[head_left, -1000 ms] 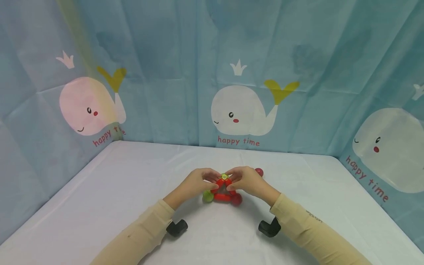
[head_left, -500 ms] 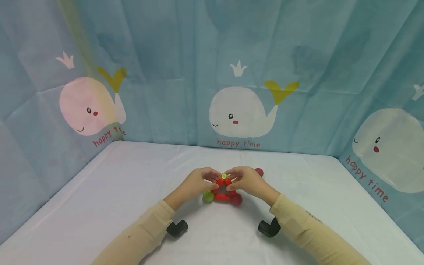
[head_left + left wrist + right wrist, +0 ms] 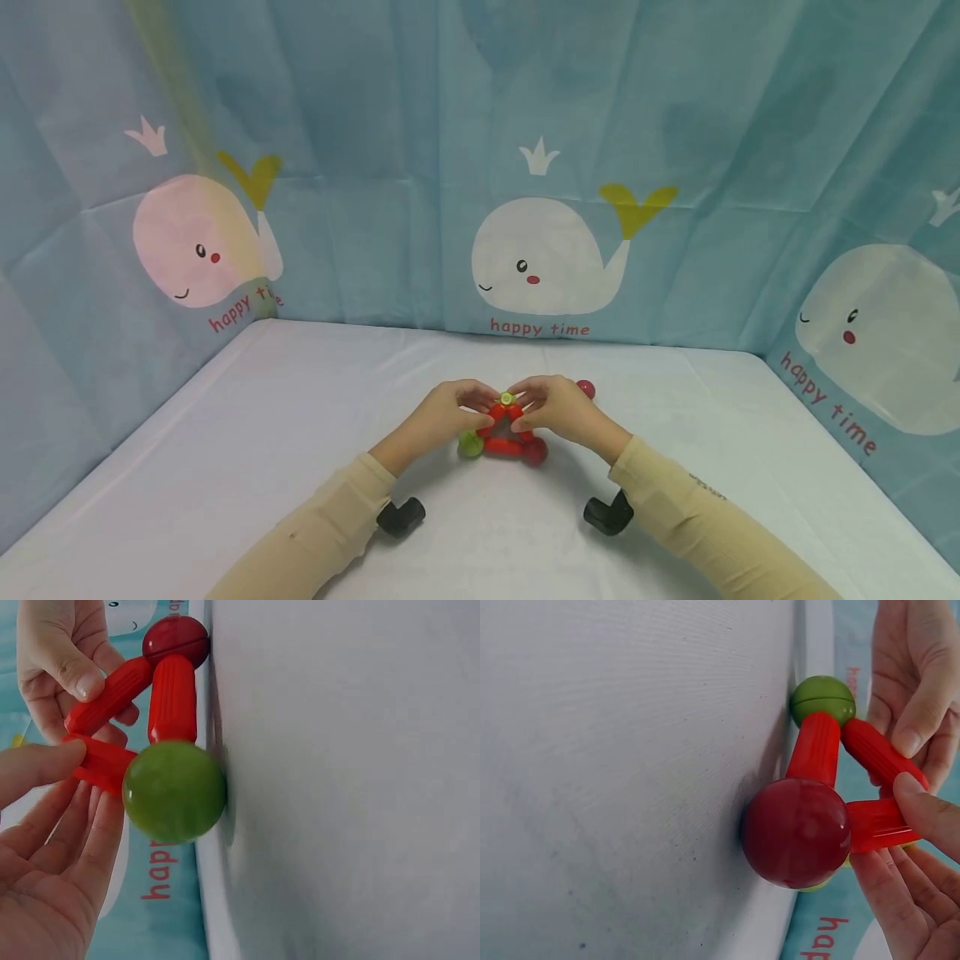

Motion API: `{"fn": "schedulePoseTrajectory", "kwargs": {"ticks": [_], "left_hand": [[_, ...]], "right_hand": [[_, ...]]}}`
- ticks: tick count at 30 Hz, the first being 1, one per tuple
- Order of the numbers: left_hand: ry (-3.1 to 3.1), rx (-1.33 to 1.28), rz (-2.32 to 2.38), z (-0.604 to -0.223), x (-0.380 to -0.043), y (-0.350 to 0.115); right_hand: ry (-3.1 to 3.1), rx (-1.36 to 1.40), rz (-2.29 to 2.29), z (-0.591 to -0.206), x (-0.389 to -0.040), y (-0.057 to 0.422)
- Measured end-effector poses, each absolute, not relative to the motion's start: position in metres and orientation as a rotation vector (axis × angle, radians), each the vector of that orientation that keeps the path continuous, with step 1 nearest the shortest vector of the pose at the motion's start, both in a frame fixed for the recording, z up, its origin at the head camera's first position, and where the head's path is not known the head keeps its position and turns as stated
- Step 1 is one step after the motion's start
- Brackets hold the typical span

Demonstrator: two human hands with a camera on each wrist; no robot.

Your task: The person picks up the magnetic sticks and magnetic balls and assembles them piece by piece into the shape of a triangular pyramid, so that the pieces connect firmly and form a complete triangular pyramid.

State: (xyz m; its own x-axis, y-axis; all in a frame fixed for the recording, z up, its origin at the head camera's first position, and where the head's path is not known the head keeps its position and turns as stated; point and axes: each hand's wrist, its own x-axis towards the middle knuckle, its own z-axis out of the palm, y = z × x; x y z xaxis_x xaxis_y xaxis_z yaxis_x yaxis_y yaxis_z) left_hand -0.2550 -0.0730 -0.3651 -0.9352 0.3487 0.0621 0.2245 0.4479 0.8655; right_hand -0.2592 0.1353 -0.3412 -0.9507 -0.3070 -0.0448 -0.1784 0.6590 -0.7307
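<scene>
On the white cloth in the head view, a red rod [image 3: 503,447] joins a green ball [image 3: 471,443] to a dark red ball [image 3: 535,451]. My left hand [image 3: 442,417] pinches a second red rod [image 3: 106,763] rising from the green ball. Between the thumb and fingers of my right hand [image 3: 566,410] is a third red rod [image 3: 879,823] rising from the dark red ball. These two lean together into a triangle, their upper ends meeting between my hands. A yellow-green piece [image 3: 507,399] shows at the peak, partly hidden by fingers in the wrist views.
Behind my right hand, another red ball [image 3: 587,389] lies on the white table [image 3: 315,400]. Black wrist mounts hang below both sleeves, a left one [image 3: 401,517] and a right one [image 3: 609,515]. A blue whale-print curtain [image 3: 375,250] walls the table's back and sides.
</scene>
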Motion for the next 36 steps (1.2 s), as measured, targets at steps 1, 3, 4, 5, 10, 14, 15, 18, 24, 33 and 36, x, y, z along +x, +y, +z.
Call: {"fn": "schedulePoseTrajectory", "kwargs": {"ticks": [1, 3, 4, 5, 10, 14, 15, 18, 24, 33, 36], "left_hand": [[2.566, 0.508, 1.486, -0.365, -0.255, -0.074], [2.571, 0.49, 1.44, -0.363, -0.256, -0.078], [2.574, 0.473, 1.407, -0.361, -0.256, -0.08], [2.576, 0.45, 1.369, -0.361, -0.257, -0.083], [2.53, 0.374, 1.198, -0.359, -0.258, -0.097], [2.447, 0.36, 1.188, -0.361, -0.259, -0.1], [2.436, 0.354, 1.198, -0.362, -0.259, -0.1], [2.444, 0.343, 1.221, -0.363, -0.26, -0.1], [2.469, 0.303, 1.272, -0.367, -0.261, -0.101], [2.431, 0.321, 1.334, -0.37, -0.263, -0.102], [2.432, 0.316, 1.334, -0.37, -0.263, -0.102]], "right_hand": [[2.709, -0.404, -1.168, -0.342, -0.259, 0.136], [2.707, -0.403, -1.169, -0.343, -0.258, 0.138], [2.707, -0.398, -1.166, -0.344, -0.257, 0.14], [2.704, -0.387, -1.161, -0.345, -0.257, 0.142], [2.648, -0.299, -1.11, -0.349, -0.252, 0.151], [2.595, -0.263, -1.12, -0.352, -0.25, 0.155], [2.595, -0.265, -1.12, -0.352, -0.251, 0.156], [2.619, -0.26, -1.113, -0.352, -0.252, 0.156], [2.657, -0.261, -1.096, -0.351, -0.257, 0.155], [2.815, -0.215, -1.236, -0.339, -0.27, 0.178], [2.854, -0.138, -1.3, -0.338, -0.277, 0.19]]}}
